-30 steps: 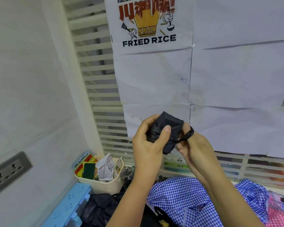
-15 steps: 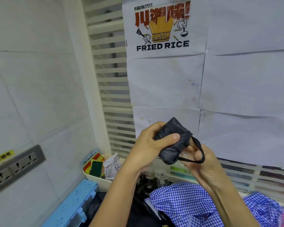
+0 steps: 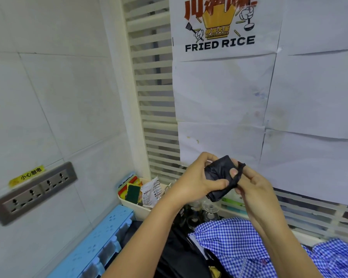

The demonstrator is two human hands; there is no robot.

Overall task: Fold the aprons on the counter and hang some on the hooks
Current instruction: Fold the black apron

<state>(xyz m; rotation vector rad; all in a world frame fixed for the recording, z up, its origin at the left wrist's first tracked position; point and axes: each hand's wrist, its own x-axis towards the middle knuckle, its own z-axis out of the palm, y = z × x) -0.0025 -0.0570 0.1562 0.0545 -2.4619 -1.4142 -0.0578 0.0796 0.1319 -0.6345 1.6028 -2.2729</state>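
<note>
Low at frame bottom: blue checked apron (image 3: 235, 243) heaped on counter, unfolded. Above it, hands together: left hand (image 3: 197, 183) clamps black apron (image 3: 219, 173), rolled into tight bundle, thumb across front; right hand (image 3: 255, 187) pinches strap (image 3: 240, 173) looped round bundle. Advice: hold thumb pressure, draw strap snug, tuck end. Behind: fried-rice poster (image 3: 219, 27); no hooks in view.

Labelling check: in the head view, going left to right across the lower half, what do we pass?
Grey metal wall socket panel → light blue plastic rack → white plastic tub of sponges → left hand → black folded apron bundle → right hand.
</note>
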